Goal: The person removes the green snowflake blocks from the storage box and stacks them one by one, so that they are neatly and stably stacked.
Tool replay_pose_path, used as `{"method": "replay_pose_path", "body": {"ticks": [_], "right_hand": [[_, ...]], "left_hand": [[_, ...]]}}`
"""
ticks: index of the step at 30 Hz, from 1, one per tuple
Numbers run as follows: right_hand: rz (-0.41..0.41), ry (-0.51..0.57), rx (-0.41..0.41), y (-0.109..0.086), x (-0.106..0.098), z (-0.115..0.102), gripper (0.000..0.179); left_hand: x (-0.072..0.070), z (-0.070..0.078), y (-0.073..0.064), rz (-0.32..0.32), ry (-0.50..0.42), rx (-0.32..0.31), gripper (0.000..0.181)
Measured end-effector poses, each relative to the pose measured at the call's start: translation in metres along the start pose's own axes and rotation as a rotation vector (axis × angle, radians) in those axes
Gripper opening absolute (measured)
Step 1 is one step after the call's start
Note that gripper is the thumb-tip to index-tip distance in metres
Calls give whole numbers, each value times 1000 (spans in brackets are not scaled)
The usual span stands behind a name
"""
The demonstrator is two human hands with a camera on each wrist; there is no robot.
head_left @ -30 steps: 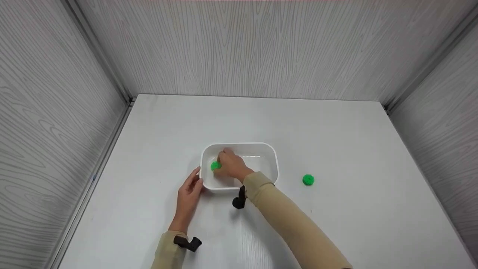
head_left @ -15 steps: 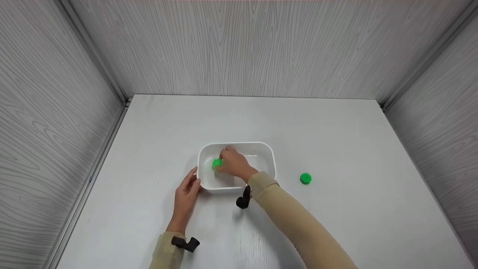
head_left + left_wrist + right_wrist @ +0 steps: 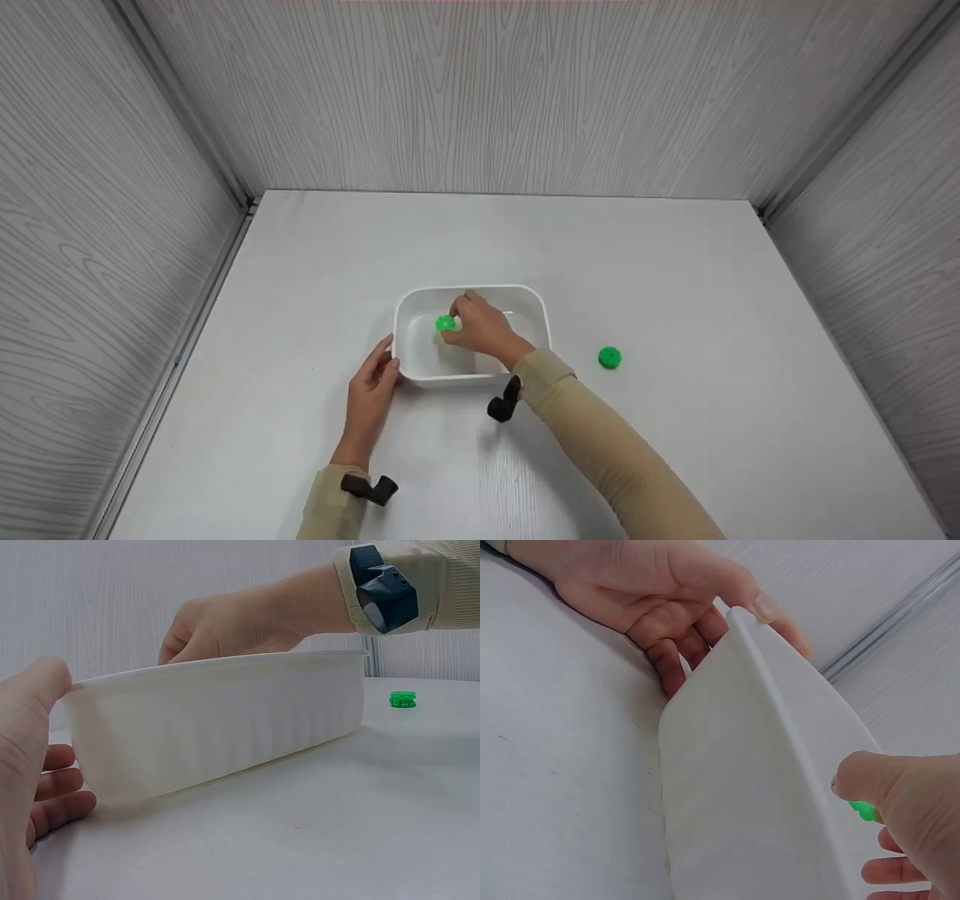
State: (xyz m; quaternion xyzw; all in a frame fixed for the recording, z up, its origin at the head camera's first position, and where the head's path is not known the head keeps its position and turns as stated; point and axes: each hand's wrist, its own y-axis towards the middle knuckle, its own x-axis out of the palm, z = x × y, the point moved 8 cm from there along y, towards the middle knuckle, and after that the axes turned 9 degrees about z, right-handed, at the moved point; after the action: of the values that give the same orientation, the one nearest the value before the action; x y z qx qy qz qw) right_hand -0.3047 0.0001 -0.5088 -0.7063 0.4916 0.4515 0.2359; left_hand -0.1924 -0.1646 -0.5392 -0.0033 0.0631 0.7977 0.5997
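Observation:
A white rectangular plastic tub (image 3: 450, 382) sits on the white table. At its left end my left hand (image 3: 369, 401) holds it; in the left wrist view the thumb lies at the rim of the tub (image 3: 217, 720) and the other fingers curl low against the outer wall. Over the inside of the tub, my right hand (image 3: 484, 328) pinches a small green gear-shaped piece (image 3: 445, 323) between thumb and finger. In the right wrist view most of that green piece (image 3: 865, 811) is hidden behind the thumb. The tub's floor is partly covered by the right hand.
A second green gear-shaped piece (image 3: 610, 358) lies flat on the table to the right of the tub. Grey wood-grain panels (image 3: 480, 97) enclose the table (image 3: 675, 450) at the back and both sides. A black camera mount (image 3: 504, 401) sits on the right wrist.
The right hand has drawn the pinched green piece slightly right and back, and more of the piece shows. The left hand stays at the tub's left end. The whole head view has shifted slightly.

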Motion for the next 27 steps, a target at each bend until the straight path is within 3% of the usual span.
{"method": "replay_pose_path", "body": {"ticks": [8,19,27], "right_hand": [[41,75,-34,-12,-10,3,33],[155,121,-122,-33,-28,3,31],[219,163,-157,-50,-38,9,28]], "left_hand": [[0,2,0,21,4,11,43],[0,-2,1,17,-4,16,43],[-1,-27,10,30,-39,7,41]]}}
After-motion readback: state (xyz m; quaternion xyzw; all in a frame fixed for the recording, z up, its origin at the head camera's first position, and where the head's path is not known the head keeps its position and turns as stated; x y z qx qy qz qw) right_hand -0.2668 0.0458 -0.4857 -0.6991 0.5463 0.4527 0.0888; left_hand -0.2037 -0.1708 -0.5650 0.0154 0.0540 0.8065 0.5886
